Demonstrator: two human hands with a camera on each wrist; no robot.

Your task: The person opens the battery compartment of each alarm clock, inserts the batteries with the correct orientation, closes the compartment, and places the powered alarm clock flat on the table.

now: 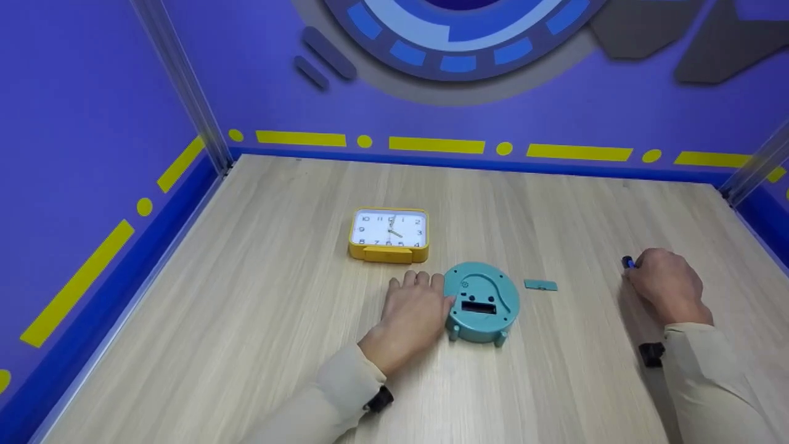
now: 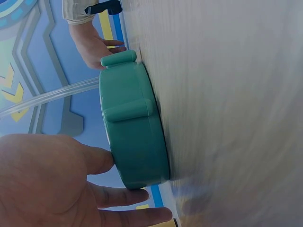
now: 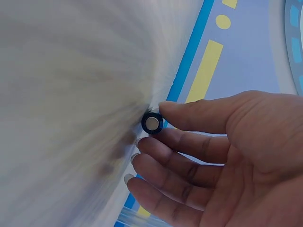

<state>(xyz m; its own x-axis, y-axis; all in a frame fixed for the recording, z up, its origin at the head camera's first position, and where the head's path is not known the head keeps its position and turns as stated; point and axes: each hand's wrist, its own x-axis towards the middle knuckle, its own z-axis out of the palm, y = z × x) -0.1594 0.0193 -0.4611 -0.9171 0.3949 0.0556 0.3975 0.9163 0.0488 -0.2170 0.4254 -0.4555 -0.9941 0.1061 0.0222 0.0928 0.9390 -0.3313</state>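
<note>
A round teal alarm clock lies face down, its back turned up and its battery slot uncovered. Against its left side rests my left hand; the thumb touches the rim while the other fingers stay fairly straight. The left wrist view shows the clock's side and two stubby feet, with the hand beside it. Far to the right, my right hand pinches a dark blue battery between thumb and index finger, close over the table. Its round metal end faces the right wrist camera.
The small teal battery cover lies just right of the clock. Behind and to the left is a yellow rectangular alarm clock, dial up. Blue-purple printed panels border the wooden table at the back and sides.
</note>
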